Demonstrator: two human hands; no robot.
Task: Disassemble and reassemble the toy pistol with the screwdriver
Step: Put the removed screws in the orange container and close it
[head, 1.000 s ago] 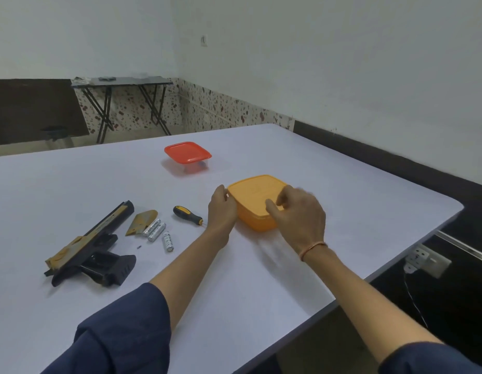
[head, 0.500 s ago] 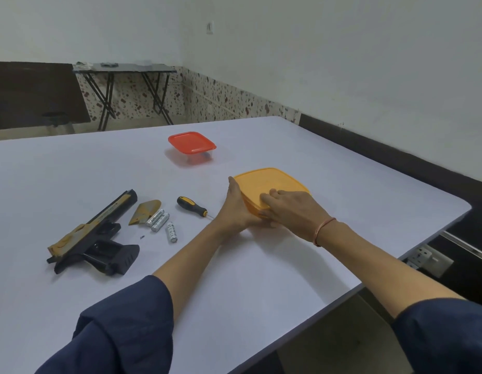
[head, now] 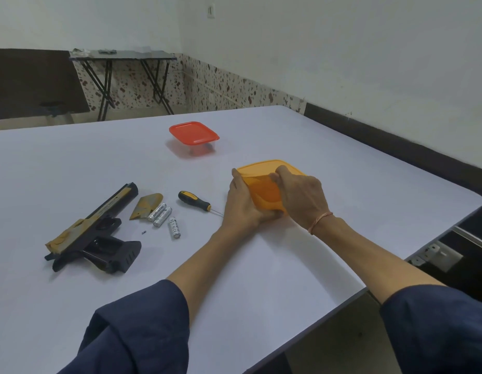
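Note:
The black and tan toy pistol [head: 94, 230] lies on its side at the left of the white table [head: 72, 157]. Beside it lie a tan cover piece [head: 148, 205], three silver batteries [head: 164, 217], a tiny screw [head: 143, 232] and the yellow-and-black screwdriver [head: 195, 201]. Right of these stands an orange lidded container [head: 264, 182]. My left hand [head: 241, 203] holds its left and near side. My right hand [head: 301, 197] grips the lid's near edge, which is lifted and bent.
A clear container with a red lid [head: 194, 133] stands farther back on the table. The table's right edge and rounded corner [head: 477, 203] lie close to the orange container. A black folding table [head: 121, 55] stands by the far wall.
My right hand went from lying flat on the orange lid to curling round its near edge and lifting it. My left hand stays on the container's left side.

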